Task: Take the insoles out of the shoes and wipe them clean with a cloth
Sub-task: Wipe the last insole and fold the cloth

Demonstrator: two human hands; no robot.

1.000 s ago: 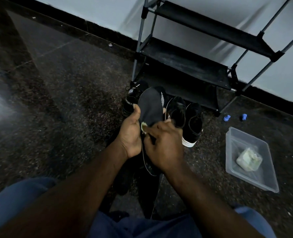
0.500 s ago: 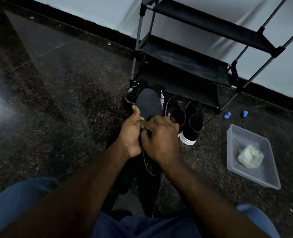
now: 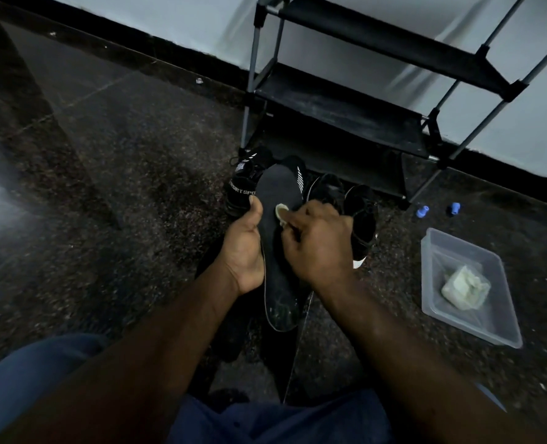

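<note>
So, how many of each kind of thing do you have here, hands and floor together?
Shoes: 4
Insole, in the left hand: 1
Clear tub: 1
Cloths: 2, one in the right hand, one in the tub
Small blue pieces: 2
Shoe rack: 1
Total: 11

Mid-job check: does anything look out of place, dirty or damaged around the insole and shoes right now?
Nothing looks damaged or spilled. The insole shows pale specks at its near end, while the cloth sits further up. Two small blue pieces lie loose on the floor beside the rack.
</note>
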